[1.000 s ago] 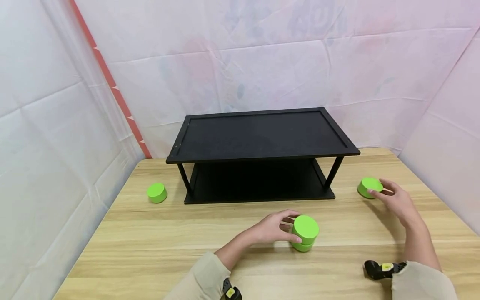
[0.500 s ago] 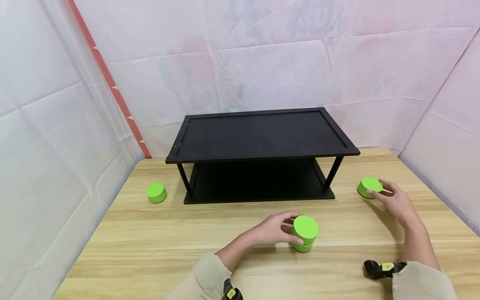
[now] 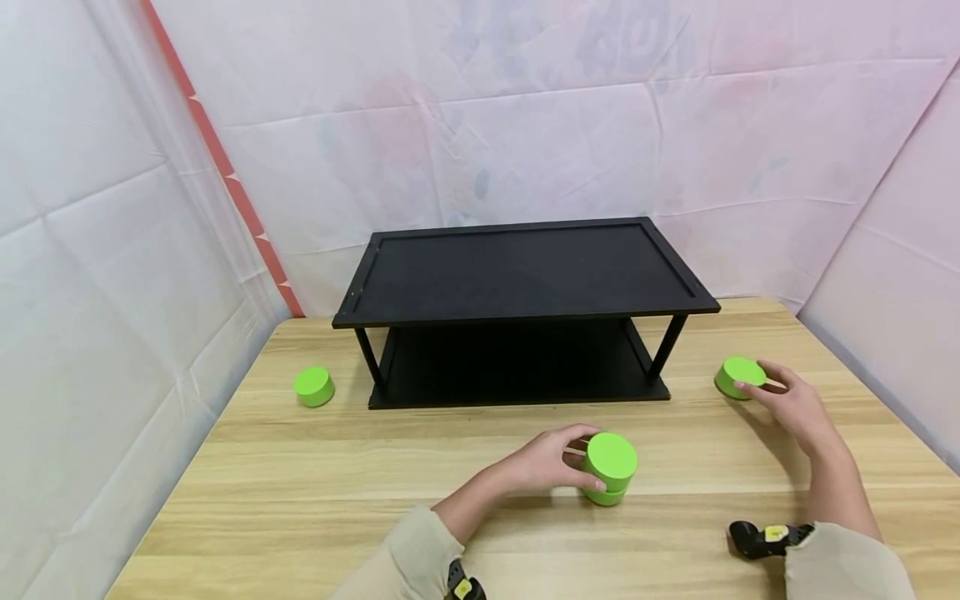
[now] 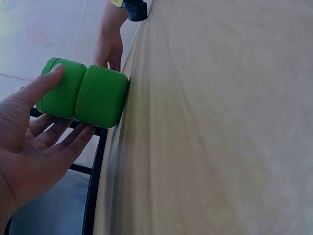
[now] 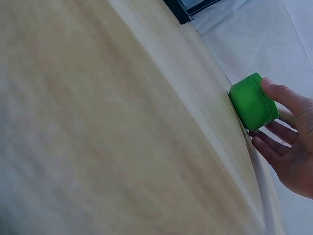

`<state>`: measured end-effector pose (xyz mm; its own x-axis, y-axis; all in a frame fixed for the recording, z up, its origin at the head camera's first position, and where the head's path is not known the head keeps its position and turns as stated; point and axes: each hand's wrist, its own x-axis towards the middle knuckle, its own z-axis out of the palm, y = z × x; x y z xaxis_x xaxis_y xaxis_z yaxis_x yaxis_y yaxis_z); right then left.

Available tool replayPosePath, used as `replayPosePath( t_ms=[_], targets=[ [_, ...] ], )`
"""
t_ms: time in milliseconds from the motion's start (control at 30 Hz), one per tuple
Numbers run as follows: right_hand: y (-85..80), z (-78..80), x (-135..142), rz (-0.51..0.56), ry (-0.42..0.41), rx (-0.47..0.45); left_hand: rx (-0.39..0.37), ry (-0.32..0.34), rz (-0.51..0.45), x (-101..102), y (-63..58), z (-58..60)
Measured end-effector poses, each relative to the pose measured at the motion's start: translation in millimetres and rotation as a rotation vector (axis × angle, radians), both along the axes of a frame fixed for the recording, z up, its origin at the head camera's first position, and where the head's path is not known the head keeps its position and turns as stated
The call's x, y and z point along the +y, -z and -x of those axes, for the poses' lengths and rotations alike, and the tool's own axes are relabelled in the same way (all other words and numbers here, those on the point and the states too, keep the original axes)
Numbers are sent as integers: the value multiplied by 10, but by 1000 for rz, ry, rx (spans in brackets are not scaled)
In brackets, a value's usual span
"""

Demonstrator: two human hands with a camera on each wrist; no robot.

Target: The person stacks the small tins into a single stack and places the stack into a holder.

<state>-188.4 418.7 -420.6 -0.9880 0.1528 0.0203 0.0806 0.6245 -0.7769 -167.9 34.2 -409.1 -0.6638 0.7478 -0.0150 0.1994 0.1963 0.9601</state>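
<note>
Two round green lidded tins stand stacked near the table's front middle. My left hand [image 3: 547, 460] grips the upper tin [image 3: 612, 457], thumb on its near side and fingers round the far side. Below it, the lower tin [image 3: 604, 497] rests on the wood; the left wrist view shows the upper tin [image 4: 63, 93] sitting on the lower tin [image 4: 103, 98]. At the right, my right hand [image 3: 797, 410] holds another green tin [image 3: 738, 377] between thumb and fingers. That tin [image 5: 252, 103] stands on the table in the right wrist view.
A black two-tier shelf [image 3: 525, 271] stands at the back middle of the wooden table [image 3: 337, 500]. One more green tin [image 3: 313, 387] sits left of the shelf. White sheeting [image 3: 510, 150] hangs behind and at both sides.
</note>
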Motion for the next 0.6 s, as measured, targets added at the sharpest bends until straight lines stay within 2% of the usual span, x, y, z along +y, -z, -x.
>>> replayPosePath(
  t_ms=[600],
  targets=[
    [4,26,-6,0,4,4,9,11,-13,-2,5,0]
  ],
)
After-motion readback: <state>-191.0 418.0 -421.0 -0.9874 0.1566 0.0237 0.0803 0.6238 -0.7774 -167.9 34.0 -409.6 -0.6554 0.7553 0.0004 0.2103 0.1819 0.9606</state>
